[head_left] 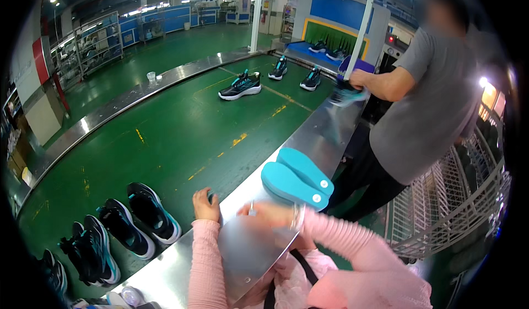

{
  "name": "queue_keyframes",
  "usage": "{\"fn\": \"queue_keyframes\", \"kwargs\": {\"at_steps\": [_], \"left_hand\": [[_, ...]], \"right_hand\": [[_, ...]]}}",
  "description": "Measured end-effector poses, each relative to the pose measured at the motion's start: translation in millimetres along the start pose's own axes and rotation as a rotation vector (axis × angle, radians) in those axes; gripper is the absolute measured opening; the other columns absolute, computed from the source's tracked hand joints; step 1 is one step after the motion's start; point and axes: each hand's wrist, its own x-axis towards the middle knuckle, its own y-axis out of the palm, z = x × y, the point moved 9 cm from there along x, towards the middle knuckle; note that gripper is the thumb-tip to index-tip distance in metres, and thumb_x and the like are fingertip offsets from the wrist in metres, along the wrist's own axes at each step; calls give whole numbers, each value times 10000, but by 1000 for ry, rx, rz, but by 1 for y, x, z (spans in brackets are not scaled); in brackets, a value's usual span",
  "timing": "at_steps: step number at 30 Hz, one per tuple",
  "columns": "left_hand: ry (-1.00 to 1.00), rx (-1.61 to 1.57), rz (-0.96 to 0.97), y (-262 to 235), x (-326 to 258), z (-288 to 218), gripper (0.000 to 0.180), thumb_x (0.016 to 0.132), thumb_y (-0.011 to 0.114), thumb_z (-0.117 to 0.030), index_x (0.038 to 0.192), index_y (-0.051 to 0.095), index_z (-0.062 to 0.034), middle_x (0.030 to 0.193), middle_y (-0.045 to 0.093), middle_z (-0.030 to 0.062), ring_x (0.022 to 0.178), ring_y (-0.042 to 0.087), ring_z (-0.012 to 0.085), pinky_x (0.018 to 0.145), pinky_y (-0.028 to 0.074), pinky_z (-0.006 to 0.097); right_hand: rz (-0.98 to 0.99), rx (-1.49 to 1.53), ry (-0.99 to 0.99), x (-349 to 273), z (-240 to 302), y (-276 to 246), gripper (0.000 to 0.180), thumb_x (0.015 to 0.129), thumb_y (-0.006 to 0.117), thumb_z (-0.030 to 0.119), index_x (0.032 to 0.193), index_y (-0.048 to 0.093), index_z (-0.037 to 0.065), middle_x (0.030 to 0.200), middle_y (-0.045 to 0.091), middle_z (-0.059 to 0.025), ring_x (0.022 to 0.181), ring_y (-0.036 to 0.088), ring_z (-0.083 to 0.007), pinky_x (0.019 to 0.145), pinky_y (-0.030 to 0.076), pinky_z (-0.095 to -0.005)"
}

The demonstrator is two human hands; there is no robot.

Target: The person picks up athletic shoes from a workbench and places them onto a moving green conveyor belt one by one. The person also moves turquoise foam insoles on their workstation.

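My left hand point(205, 205) is at the edge of the steel ledge, its fingers curled round a small dark item that I cannot make out. Closer to my body, my right hand point(271, 215) is closed on a small pale, narrow-tipped object point(252, 210) whose kind is unclear; the hand is partly smeared. Beyond my right hand, a pair of turquoise insoles point(292, 178), each with a white round mark at the heel, lies on the steel ledge point(264, 179). A blurred grey patch covers the area below my hands.
Several black-and-teal shoes point(151, 212) stand on the green conveyor surface point(149, 144) at left, others point(240, 86) farther off. A co-worker point(430, 88) at right handles a shoe point(347, 95) near a blue machine point(336, 11). White wire racks point(441, 199) stand behind them. Small containers point(131, 296) sit lower left.
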Motion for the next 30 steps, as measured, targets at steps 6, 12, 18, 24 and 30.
{"fn": "queue_keyframes", "kwargs": {"at_steps": [6, 12, 18, 24, 30], "left_hand": [[-30, -41, 55, 7, 5, -10, 240, 732, 576, -120, 950, 559, -19, 1034, 538, 171, 1075, 413, 364, 934, 324, 403], [5, 93, 90, 13, 2, -9, 217, 745, 562, -163, 925, 573, -41, 1023, 536, 129, 1091, 404, 334, 928, 304, 420], [10, 213, 46, 17, 1, -18, 193, 722, 582, -174, 875, 589, -57, 1007, 539, 109, 1063, 431, 295, 910, 311, 409], [-29, 166, 95, 20, 7, -14, 411, 733, 586, -172, 1118, 480, -71, 1130, 482, 137, 1117, 384, 336, 936, 304, 429], [131, -41, -28, 3, 15, -55, 670, 662, 656, -65, 1260, 369, -157, 1358, 203, 208, 1204, 292, 391, 959, 318, 419]], "right_hand": [[-619, -874, -325, 79, 72, -178, 351, 694, 653, 340, 823, 511, 47, 847, 550, -94, 681, 571, -244, 612, 464, -351], [-559, -1290, 169, 129, 56, -249, 531, 672, 622, 402, 1053, 537, 42, 1379, 244, -125, 1010, 536, -283, 852, 433, -355], [-630, -1305, 29, 160, 47, -244, 355, 670, 615, 360, 831, 621, 44, 1106, 518, -133, 866, 585, -282, 751, 475, -374], [-581, -1251, -407, 172, 68, -130, 273, 705, 561, 309, 703, 607, 40, 708, 599, -162, 682, 594, -309, 642, 473, -420], [-104, -775, -595, 71, 115, -23, 268, 754, 563, 296, 822, 546, 37, 946, 591, -115, 871, 570, -300, 784, 440, -349]]}}
